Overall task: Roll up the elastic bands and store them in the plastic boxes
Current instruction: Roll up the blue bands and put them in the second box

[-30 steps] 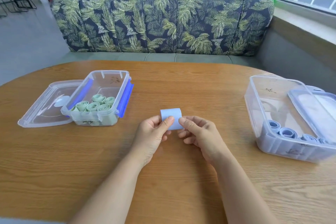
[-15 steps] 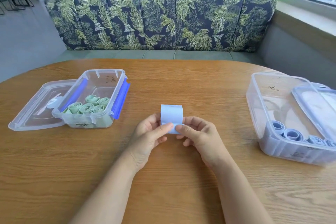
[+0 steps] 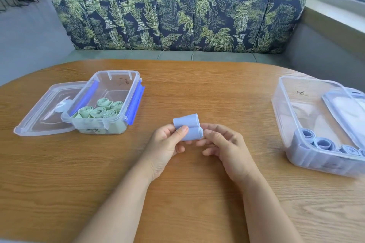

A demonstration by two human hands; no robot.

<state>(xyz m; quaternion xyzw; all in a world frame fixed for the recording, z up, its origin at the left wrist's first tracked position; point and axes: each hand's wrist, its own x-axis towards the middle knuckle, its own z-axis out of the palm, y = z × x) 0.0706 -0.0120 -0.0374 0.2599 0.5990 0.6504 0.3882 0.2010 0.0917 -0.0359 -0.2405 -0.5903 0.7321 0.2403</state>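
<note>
We are working over the table (image 3: pixel 197 89), with the right box (image 3: pixel 284 124) of blue rolls (image 3: pixel 324 143) sitting open at 3 o'clock from our hands and the left box (image 3: pixel 110 87) of green rolls (image 3: pixel 98 111) at 10 o'clock. To do this step well, we are judging that the turns need even tension and square edges, so the roll is not coning or springing loose before it is going into the right box. Our left hand (image 3: pixel 164 148) is pinching the rolled part between thumb and fingers, and our right hand (image 3: pixel 227 148) is curling round its right end. The blue band (image 3: pixel 187 126) is sitting between the two hands, just above the table, with its loose tail standing up at 12 o'clock from the left thumb.
</note>
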